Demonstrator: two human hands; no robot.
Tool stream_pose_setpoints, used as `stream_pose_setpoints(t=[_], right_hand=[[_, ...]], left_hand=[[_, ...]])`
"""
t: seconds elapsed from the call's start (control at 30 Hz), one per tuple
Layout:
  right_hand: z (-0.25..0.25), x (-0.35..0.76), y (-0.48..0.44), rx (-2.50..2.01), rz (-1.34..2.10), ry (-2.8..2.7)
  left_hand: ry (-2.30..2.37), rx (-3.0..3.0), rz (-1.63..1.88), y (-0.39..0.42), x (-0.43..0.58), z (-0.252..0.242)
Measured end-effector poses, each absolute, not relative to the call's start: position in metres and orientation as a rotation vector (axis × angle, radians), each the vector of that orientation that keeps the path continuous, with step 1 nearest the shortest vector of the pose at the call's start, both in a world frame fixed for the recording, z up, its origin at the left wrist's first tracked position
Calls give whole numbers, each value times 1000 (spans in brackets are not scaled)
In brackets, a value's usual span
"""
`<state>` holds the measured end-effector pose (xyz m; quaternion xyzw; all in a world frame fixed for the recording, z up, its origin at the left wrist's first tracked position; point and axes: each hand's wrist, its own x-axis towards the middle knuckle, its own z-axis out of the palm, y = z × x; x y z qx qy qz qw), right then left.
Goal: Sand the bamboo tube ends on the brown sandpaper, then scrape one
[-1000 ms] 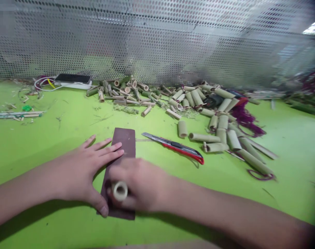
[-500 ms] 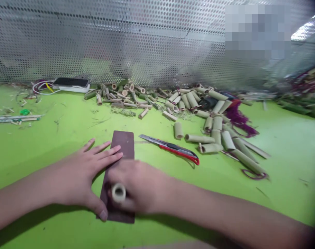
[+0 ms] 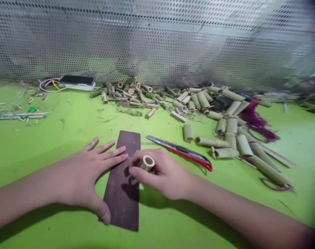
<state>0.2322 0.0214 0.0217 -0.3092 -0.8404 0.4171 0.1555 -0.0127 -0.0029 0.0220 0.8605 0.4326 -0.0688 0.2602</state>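
A brown strip of sandpaper (image 3: 123, 204) lies flat on the green table. My left hand (image 3: 79, 176) is spread open, its fingertips and thumb pressing on the strip's left side. In my right hand (image 3: 164, 173) is a short bamboo tube (image 3: 147, 163), gripped between thumb and fingers over the right side of the sandpaper. The tube's hollow end faces up toward me; its lower end is partly hidden by my fingers, so I cannot tell whether it touches the strip. A red utility knife (image 3: 182, 150) with its blade out rests just beyond my right hand.
Cut bamboo tubes (image 3: 204, 100) are heaped along the back and right, with purple thread (image 3: 258, 121) among them. A phone (image 3: 78, 80) sits on a white box with a cable at the back left. A perforated metal panel (image 3: 147, 45) borders the table.
My right hand has moved up along the sandpaper and slightly right with the bamboo tube, from the strip's lower part. My left hand stays on the strip. The view has shifted a little.
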Motion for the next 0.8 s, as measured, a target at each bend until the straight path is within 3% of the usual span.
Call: stream_pose_setpoints(t=[0.2,0.33,0.53,0.8], right_hand=[[25,231,23,-863,985,-2559],[30,230,24,-919,1068,-2626],[26,223,19,-665,867,-2610],[23,213,9,-1129,909,-2509]], left_hand=[[1151,2341,-219,-2,-13,27],[1144,2332,-194,-1,-14,25],[1154,2318,-176,-2,-14,24],[1163,2304,-210,-2,-14,25]])
